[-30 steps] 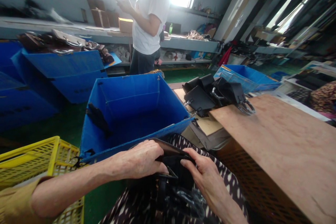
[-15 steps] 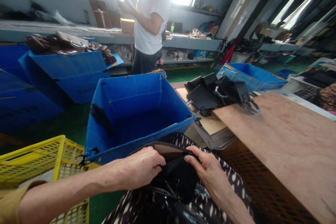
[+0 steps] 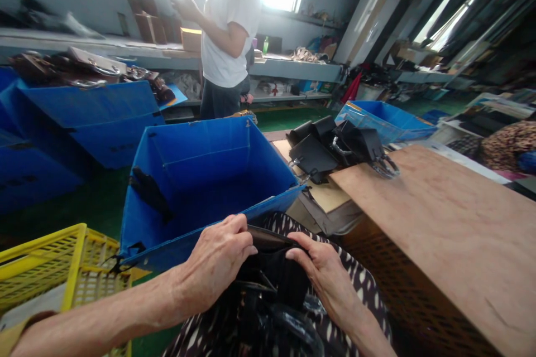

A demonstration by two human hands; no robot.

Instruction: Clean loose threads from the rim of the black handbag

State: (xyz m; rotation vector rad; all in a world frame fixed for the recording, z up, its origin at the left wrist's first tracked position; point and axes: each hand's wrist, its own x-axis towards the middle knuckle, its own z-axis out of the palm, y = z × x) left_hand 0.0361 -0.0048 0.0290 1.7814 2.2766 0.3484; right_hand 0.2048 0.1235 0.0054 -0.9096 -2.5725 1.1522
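Observation:
A black handbag (image 3: 288, 284) lies across my lap on dark, light-spotted cloth (image 3: 360, 279), its opening facing me. My left hand (image 3: 224, 259) has its fingers curled over the left part of the bag's upper edge. At the right part of that edge, my right hand (image 3: 320, 268) pinches the rim between thumb and fingers. Clear plastic wrapping shines on the dark parts lower down, perhaps around a handle. The bag's lower portion is dark and hard to make out.
Ahead stands an open blue bin (image 3: 209, 150) with a black piece hanging over its left wall. A yellow crate (image 3: 75, 262) is at left. Several black handbags (image 3: 335, 148) lie beside a wooden board (image 3: 435, 201). A person in a white shirt (image 3: 230, 33) stands by the far bench.
My left hand has shifted slightly up and left and now grips over the bag's edge. My right hand keeps its pinch. The view has turned a little to the right.

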